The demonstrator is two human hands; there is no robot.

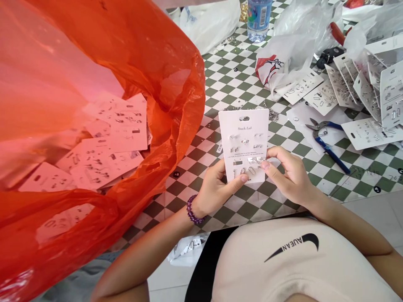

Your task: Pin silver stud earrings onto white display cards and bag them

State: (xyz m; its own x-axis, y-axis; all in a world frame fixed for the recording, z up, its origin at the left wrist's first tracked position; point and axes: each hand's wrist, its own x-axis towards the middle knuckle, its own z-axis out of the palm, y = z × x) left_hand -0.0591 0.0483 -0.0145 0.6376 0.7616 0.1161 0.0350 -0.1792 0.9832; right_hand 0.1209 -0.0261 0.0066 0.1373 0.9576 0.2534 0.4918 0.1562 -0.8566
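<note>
A white earring card (244,123) printed "Stack Lab" is held upright above the checkered table, with several small earrings fixed in rows on it. My left hand (217,186) grips its lower left edge, thumb across the front and the other fingers behind. At the lower right edge, my right hand (288,174) pinches the card, its thumb and forefinger by a silver earring in the bottom row. The backs of the card's earrings are out of sight.
A big orange plastic bag (185,84) holding several earring cards (129,126) stands open at left. Blue-handled pliers (330,147) lie at right, near a pile of earring cards (367,132). Behind are a water bottle (258,21), clear plastic bags (289,50) and loose metal pieces (273,115).
</note>
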